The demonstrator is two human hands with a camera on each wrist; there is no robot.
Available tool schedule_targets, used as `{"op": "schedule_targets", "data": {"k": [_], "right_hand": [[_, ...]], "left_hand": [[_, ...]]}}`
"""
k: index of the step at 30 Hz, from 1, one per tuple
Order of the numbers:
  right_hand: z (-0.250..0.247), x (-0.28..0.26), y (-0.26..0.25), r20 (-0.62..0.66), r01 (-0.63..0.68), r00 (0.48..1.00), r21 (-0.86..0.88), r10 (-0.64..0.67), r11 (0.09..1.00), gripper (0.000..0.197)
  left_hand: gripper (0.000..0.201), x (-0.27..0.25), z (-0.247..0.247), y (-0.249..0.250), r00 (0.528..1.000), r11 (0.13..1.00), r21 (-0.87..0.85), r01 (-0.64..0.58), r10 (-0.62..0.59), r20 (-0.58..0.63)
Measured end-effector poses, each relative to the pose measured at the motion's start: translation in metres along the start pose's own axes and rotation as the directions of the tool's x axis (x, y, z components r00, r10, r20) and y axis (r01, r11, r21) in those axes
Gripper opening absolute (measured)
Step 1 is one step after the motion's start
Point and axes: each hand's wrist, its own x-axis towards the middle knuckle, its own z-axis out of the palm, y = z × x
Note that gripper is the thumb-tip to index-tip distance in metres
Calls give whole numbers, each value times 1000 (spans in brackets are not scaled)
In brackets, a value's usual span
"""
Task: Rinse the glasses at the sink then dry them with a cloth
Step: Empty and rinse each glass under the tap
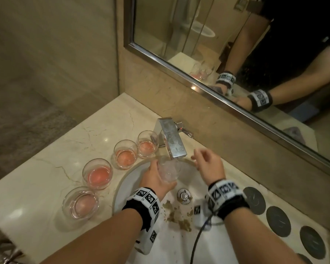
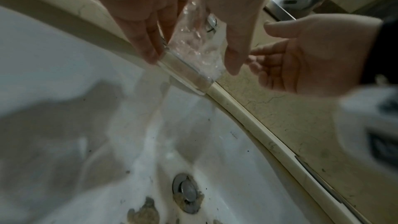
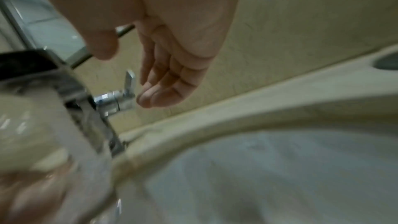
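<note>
My left hand (image 1: 156, 178) grips a clear glass (image 1: 169, 171) under the chrome faucet spout (image 1: 172, 141), over the white sink (image 1: 130, 180). Water runs into the glass (image 2: 193, 45) and spills down into the basin in the left wrist view. My right hand (image 1: 208, 161) hovers empty to the right of the spout, fingers loosely spread, close to the faucet lever (image 3: 129, 81). Several glasses with pink liquid stand in a row on the counter left of the sink, the nearest one (image 1: 81, 202) at the front and the farthest (image 1: 147, 143) beside the faucet.
The sink drain (image 1: 184, 196) has brown residue (image 1: 179, 216) in front of it. Dark round coasters (image 1: 277, 221) lie in a row on the marble counter to the right. A mirror (image 1: 236, 44) runs along the wall behind the faucet.
</note>
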Motion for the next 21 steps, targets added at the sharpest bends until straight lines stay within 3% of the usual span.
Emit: {"op": "schedule_targets", "data": {"k": [2,5,8,12,15,21], "right_hand": [[14,-32,22,163,-54,986,110,36,992,27],[41,-58,43,338,-140,939,189,69,972,55],[57,-61,47,306,-204,947,342,96,917,65],[65,-59,41,321,-238,943,473,85,848,51],[67,-60,38,330,-257,941,552,75,793,52],[63,-59,44,367,-321,928,687,71,652,51]], "left_hand": [[86,-1,2,0,1000,1000,-3,13,-13,2],[75,-2,3,1,1000,1000,25,12,-12,-5],[67,-4,0,2,1000,1000,30,-5,5,-7],[69,-8,-6,3,1000,1000,2,-5,5,8],[62,-10,-9,2,999,999,-40,7,-6,35],[74,-11,-14,-1,986,984,-177,24,6,167]]}}
